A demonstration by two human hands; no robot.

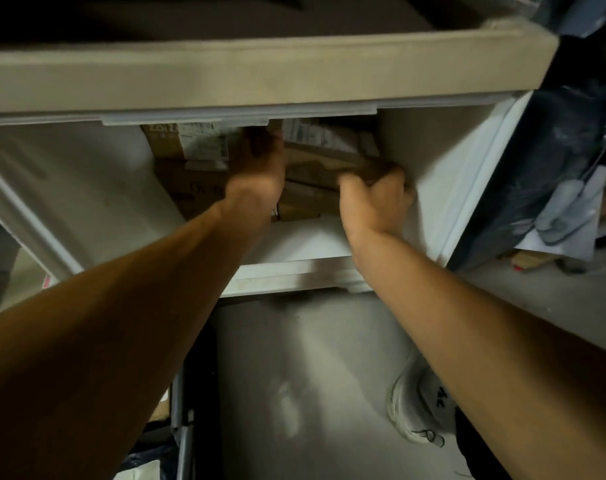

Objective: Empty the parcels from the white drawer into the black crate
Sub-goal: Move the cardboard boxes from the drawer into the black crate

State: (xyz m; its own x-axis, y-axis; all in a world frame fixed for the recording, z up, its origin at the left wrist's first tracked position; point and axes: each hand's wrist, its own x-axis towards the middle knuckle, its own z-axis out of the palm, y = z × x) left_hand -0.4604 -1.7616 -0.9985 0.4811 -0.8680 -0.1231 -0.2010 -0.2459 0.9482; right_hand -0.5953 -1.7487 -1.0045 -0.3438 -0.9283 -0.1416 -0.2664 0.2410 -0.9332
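White plastic drawer (433, 174), pulled out: brown cardboard parcels (187, 157) stacked at its back. Left hand (256, 168) clasps the far edge of the flat brown carton (322, 161); right hand (374, 199) grips its near corner. Probably stiff, light; best held by opposite edges.

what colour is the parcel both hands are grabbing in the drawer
Brown cardboard parcel with a white label, seen in the head view, the only one.

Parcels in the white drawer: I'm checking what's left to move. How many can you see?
At least 3. One labelled box at the back left, one box in front of it, one at right, gripped by both hands. The shelf above may hide more.
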